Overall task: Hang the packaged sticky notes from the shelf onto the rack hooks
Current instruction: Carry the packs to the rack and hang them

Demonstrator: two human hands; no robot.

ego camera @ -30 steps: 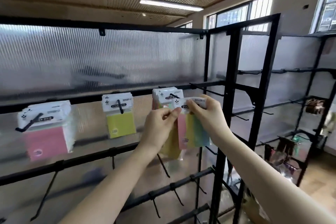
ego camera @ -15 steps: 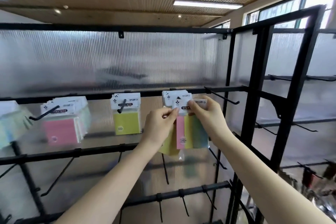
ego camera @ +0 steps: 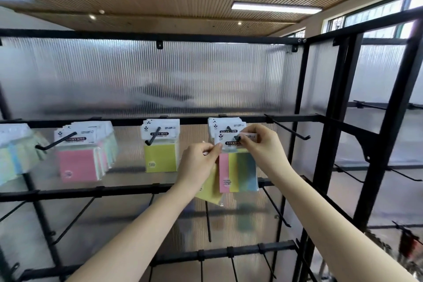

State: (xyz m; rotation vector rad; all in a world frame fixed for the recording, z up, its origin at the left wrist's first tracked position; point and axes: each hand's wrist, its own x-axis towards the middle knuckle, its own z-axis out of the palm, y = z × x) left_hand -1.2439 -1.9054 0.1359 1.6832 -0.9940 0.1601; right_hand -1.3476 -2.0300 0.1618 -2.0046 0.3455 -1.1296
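1. Up at the rack's upper rail point(ego camera: 251, 119), held at the third loaded hook point(ego camera: 230, 130): multicolour sticky-note pack point(ego camera: 238, 171), with pink, yellow and blue-green strips under a white "STICKY NOTE" header card.
2. Pinching the header's left corner between thumb and fingertips: left hand point(ego camera: 198, 162).
3. Pinching the header's right side, fingers curled round the card's upper edge beside the hook's tip: right hand point(ego camera: 263, 146).
4. Cannot tell whether the header's hole is threaded over the hook or only pressed against its tip.
5. Behind the held pack, on that same hook: more white-headed packs point(ego camera: 225, 125), plus a yellow pack point(ego camera: 209, 192) tilted down to the left, partly hidden by the left wrist.
6. Further left along the rail: single yellow pack point(ego camera: 161, 158); thick bunch fronted by a pink pack point(ego camera: 79, 165); blurred pale bunch point(ego camera: 16, 155) at the edge.
7. Right of the hands, bare: black hook point(ego camera: 288, 129).
8. Behind everything: ribbed translucent panel point(ego camera: 160, 75).
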